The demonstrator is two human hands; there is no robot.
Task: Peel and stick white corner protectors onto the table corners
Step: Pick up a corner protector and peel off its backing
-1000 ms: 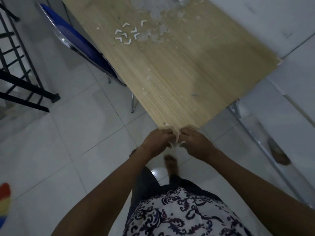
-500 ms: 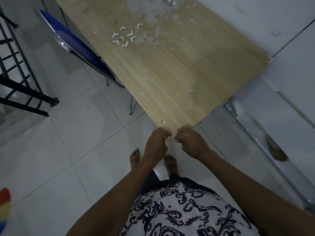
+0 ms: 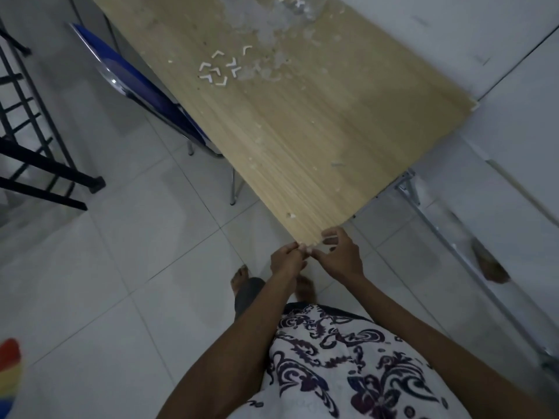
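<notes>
A light wooden table (image 3: pixel 317 122) runs away from me, its near corner right in front of my hands. My left hand (image 3: pixel 286 259) and my right hand (image 3: pixel 340 255) meet just below that corner, fingertips together, pinching a small white corner protector (image 3: pixel 306 248) that is mostly hidden between them. The right hand's index finger and thumb also reach up to the table edge. Several loose white corner protectors (image 3: pixel 219 69) lie in a cluster far up the tabletop.
A blue chair (image 3: pixel 142 89) is tucked under the table's left side. A black metal railing (image 3: pixel 33 140) stands at far left. Crumpled clear plastic (image 3: pixel 281 16) lies at the table's far end. White wall and a metal frame (image 3: pixel 453 246) are on the right.
My hands have dropped slightly off the corner and the right hand's fingers have spread, thumb and index now pinching near the edge. The view has shifted a little.
</notes>
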